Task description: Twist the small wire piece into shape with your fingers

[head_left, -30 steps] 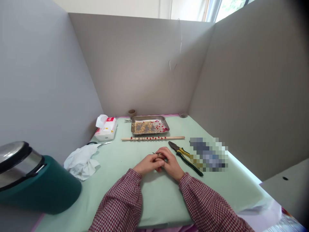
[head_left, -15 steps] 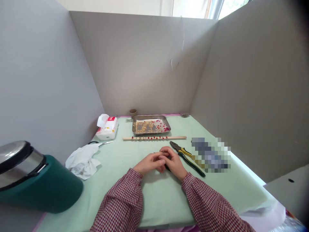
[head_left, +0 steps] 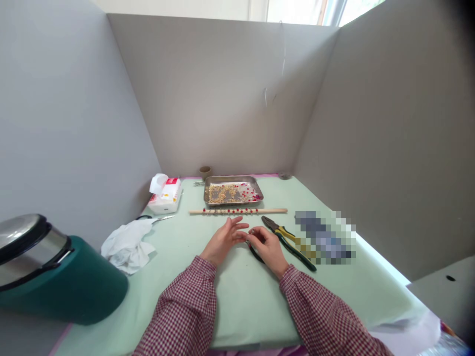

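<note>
My left hand (head_left: 224,240) hovers over the green cloth, its fingers spread and holding nothing I can see. Close beside it, my right hand (head_left: 268,248) has thumb and fingers pinched together. Something tiny shows at those fingertips, too small to name. Under my right hand lies a dark-handled tool (head_left: 256,254), its far part hidden by the hand. Just beyond both hands a pale wooden stick (head_left: 275,211) lies crosswise, with red beads and small wire pieces along it. To the right rest large combination pliers (head_left: 289,242) with green and yellow handles.
A metal tray (head_left: 206,202) of gold bits and red and clear beads stands behind the stick. Leftward are a tissue pack (head_left: 165,198), scissors (head_left: 163,218), crumpled tissue (head_left: 128,245) and a large green flask (head_left: 74,287). Grey partitions (head_left: 222,99) enclose the table. A blurred patch (head_left: 322,237) lies right.
My hands, earlier together with fingers overlapping, have come apart. The left has moved a little left and opened its fingers; the right stays near its place, uncovering part of the dark-handled tool.
</note>
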